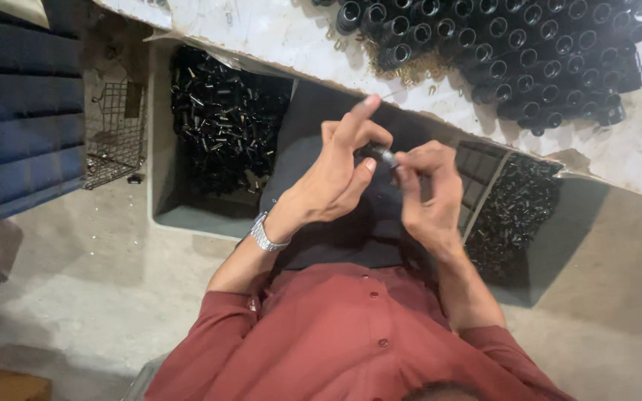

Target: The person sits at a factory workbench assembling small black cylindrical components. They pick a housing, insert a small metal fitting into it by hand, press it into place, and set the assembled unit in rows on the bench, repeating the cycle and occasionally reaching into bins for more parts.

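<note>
While both hands meet above the lap, the left hand (339, 174) and right hand (426, 194) pinch one small black part (382, 155) together. Two bins of black pieces flank the lap: a left bin (161, 148) and a right bin (574, 245).

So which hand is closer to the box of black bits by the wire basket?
Left. The left hand is raised just beside the box, over its near edge. The right hand is farther off, on the other side of the small dark part both hands pinch.
</note>
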